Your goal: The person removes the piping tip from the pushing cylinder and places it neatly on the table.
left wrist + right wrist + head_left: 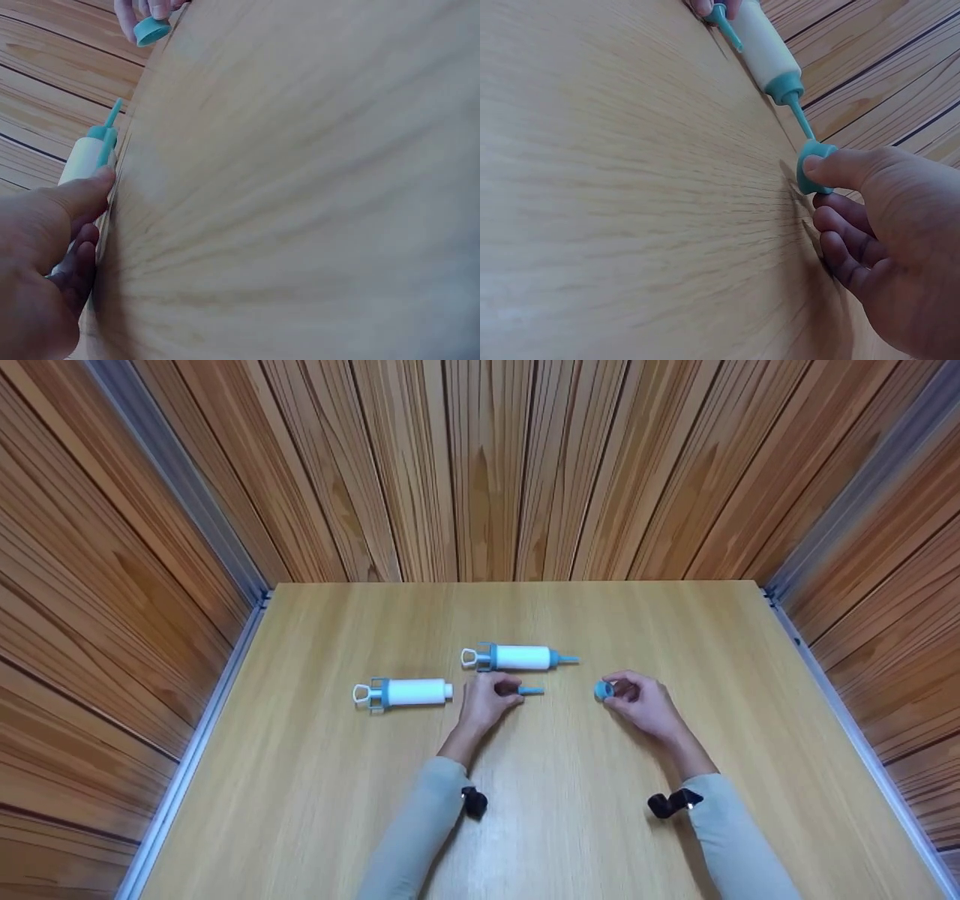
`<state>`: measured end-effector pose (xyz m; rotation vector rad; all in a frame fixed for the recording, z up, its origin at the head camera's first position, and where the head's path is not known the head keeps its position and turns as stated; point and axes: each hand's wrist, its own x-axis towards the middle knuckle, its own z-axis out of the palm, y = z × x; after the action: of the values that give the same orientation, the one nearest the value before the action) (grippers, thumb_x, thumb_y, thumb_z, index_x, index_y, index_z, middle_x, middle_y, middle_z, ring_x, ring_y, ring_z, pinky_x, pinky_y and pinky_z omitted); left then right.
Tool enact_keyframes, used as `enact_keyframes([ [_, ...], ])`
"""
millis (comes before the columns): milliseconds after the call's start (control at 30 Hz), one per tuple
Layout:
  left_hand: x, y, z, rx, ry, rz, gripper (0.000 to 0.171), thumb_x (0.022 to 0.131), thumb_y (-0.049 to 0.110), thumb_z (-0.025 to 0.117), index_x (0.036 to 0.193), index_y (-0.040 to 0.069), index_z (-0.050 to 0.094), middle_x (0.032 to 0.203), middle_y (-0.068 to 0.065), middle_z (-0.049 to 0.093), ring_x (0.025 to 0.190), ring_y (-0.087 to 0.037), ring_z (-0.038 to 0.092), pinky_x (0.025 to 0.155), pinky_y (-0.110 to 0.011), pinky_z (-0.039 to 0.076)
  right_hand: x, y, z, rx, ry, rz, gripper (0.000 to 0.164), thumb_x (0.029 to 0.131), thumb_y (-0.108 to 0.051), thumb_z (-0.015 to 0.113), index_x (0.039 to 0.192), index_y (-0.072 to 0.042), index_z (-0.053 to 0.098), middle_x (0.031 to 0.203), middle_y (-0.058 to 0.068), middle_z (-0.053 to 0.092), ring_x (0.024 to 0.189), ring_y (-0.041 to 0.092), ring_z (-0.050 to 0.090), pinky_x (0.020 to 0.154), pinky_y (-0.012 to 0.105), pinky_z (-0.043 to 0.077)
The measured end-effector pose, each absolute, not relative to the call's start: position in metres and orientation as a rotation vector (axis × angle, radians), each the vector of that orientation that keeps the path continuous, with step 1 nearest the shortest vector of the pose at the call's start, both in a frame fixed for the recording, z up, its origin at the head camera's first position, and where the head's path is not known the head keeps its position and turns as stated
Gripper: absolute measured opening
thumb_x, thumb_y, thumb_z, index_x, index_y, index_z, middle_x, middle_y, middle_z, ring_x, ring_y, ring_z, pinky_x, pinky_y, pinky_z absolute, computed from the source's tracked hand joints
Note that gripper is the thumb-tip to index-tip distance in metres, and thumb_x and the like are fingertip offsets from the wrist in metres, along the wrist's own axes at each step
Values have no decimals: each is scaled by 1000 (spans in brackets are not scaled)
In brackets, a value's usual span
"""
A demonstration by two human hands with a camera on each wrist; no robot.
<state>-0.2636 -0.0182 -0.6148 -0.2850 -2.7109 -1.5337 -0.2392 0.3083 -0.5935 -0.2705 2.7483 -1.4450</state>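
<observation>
The left hand (pixel 486 701) pinches a blue nozzle (pixel 532 691), the right hand (pixel 648 706) a blue cap (pixel 602 691), and I see two white syringes (pixel 416 691) on the table (pixel 562 825).

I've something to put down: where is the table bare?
Free: the table right of the right hand; the strip between the far syringe and back wall; left of the near syringe. Crowded: around the left hand, with both syringes close and a nozzle in its grip.

Room btwn L hand (pixel 487 701) & R hand (pixel 646 709) — far syringe (pixel 523 658) blocks just beyond L.
</observation>
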Motion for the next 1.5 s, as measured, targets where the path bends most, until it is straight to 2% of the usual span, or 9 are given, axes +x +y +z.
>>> enact_keyframes([
  [233, -260, -16, -609, -246, -2771, -1487, 25, 93, 5, 91, 117, 9, 87, 113, -8, 88, 105, -21, 81, 97, -39, 67, -239, 306, -593, -280, 2754, -1419, 33, 100, -3, 83, 132, 0, 77, 112, 25, 76, 87, 10, 60, 75, 16, 49],
  [300, -261, -16, -610, -287, -2751, -1467, 24, 91, 5, 93, 115, 7, 88, 109, -9, 88, 99, -18, 79, 91, -34, 66, -240, 305, -593, -279, 2763, -1404, 34, 100, -4, 83, 132, 1, 77, 111, 25, 76, 86, 9, 60, 74, 16, 48],
  [467, -263, -19, -613, -346, -2701, -1463, 25, 86, 4, 96, 110, 4, 89, 101, -11, 87, 86, -8, 68, 78, -21, 54, -242, 304, -597, -263, 2792, -1368, 34, 99, -2, 83, 132, 1, 78, 109, 23, 75, 86, 8, 59, 76, 18, 49],
  [733, -262, -18, -610, -337, -2732, -1475, 26, 89, 3, 93, 115, 4, 87, 108, -12, 88, 94, -18, 76, 83, -26, 59, -241, 304, -598, -253, 2810, -1338, 36, 98, -4, 84, 134, 0, 78, 114, 23, 74, 93, 12, 62, 80, 18, 49],
  [1000, -260, -18, -612, -325, -2737, -1466, 32, 88, 6, 95, 120, 6, 87, 109, -9, 86, 93, -11, 71, 83, -24, 58, -242, 306, -597, -252, 2781, -1340, 40, 98, -6, 85, 136, 1, 76, 115, 24, 75, 93, 13, 62, 79, 18, 49],
  [1300, -270, -23, -623, -368, -2725, -1504, 35, 89, 15, 97, 122, 13, 87, 119, -6, 84, 106, -17, 77, 92, -29, 63, -240, 311, -578, -256, 2727, -1339, 48, 102, -8, 82, 146, 2, 68, 124, 28, 73, 97, 17, 64, 79, 18, 53],
  [1400, -278, -23, -631, -399, -2688, -1505, 34, 89, 17, 97, 121, 15, 87, 121, -5, 84, 106, -15, 76, 91, -28, 62, -240, 311, -569, -258, 2728, -1352, 49, 103, -6, 80, 148, 4, 66, 127, 30, 71, 98, 17, 66, 78, 17, 55],
  [1500, -276, -24, -620, -427, -2668, -1503, 33, 90, 16, 96, 122, 13, 87, 123, -7, 84, 105, -17, 77, 90, -29, 64, -240, 311, -561, -270, 2730, -1350, 49, 103, -5, 79, 149, 5, 65, 129, 32, 69, 99, 19, 65, 77, 16, 55],
])
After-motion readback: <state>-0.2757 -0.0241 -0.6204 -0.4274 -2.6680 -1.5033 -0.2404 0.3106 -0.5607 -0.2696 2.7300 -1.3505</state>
